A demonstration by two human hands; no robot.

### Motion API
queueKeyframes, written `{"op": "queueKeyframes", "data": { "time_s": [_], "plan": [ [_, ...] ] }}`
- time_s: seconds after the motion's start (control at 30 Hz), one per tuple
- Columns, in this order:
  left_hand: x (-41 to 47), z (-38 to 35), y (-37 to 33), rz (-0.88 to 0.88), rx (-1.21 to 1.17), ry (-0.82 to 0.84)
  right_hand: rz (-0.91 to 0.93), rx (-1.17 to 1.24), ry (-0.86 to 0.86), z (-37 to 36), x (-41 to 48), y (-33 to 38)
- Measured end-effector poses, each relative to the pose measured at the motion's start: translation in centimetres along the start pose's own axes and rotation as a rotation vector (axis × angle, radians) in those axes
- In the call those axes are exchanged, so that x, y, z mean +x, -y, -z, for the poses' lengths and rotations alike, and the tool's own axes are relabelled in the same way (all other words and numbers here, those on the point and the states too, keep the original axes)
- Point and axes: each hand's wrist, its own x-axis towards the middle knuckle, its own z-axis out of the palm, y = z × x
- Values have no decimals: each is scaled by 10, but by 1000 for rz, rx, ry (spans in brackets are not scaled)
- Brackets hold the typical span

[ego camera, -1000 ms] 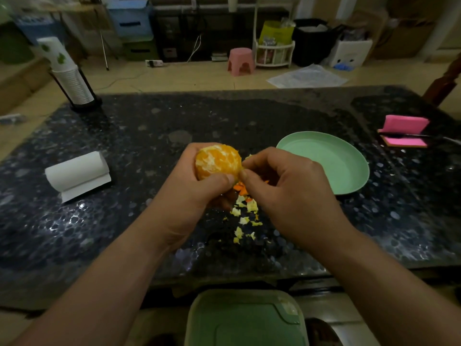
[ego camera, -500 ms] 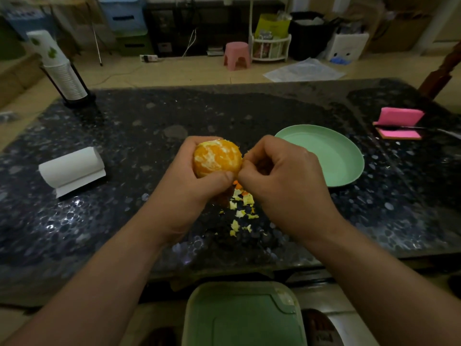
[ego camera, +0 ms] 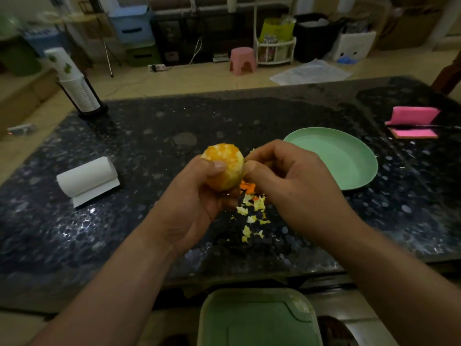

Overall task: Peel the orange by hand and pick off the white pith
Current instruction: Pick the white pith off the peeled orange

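Observation:
A mostly peeled orange (ego camera: 225,159) with white pith patches is held above the dark speckled table (ego camera: 149,146). My left hand (ego camera: 197,203) grips it from below and the left, thumb across its front. My right hand (ego camera: 289,181) is curled against the orange's right side, thumb and fingertips pinching at its surface. What they pinch is too small to see. Small scraps of peel and pith (ego camera: 252,211) lie scattered on the table under the hands.
A light green plate (ego camera: 349,158) sits to the right of the hands. A white paper roll (ego camera: 87,179) lies at the left, a cup stack on a black stand (ego camera: 77,88) at the back left, pink sponges (ego camera: 411,123) at the far right. A green lidded bin (ego camera: 257,320) stands below the table's near edge.
The left hand has turned the orange a little, and its thumb now lies higher across the front. The right hand stays pinching at the orange's right side.

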Motion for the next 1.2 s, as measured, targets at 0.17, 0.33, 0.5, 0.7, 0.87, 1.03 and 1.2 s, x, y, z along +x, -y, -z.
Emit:
{"op": "queueKeyframes", "data": {
  "time_s": [0.17, 0.33, 0.5, 0.7, 0.87, 1.03, 1.2],
  "plan": [
    [-1, 3, 2, -80, 222, -36, -34, -60, 9, 1, 1, 0],
    [-2, 4, 3, -120, 387, -24, -14, -135, 18, 4, 2, -5],
    [-2, 3, 4, -156, 497, 1, 7, -210, 16, 4, 0, -6],
    [-3, 1, 5, -137, 383, 29, 19, -211, 14, 5, -1, -10],
    [-2, 2, 3, -133, 343, 20, -5, -90, 57, 11, -4, -3],
    [-3, 5, 2, -139, 434, 26, -24, -117, 81, 11, -3, -3],
    [-4, 6, 4, -192, 618, 1, -24, -171, 65, 7, -5, -6]
  ]
}}
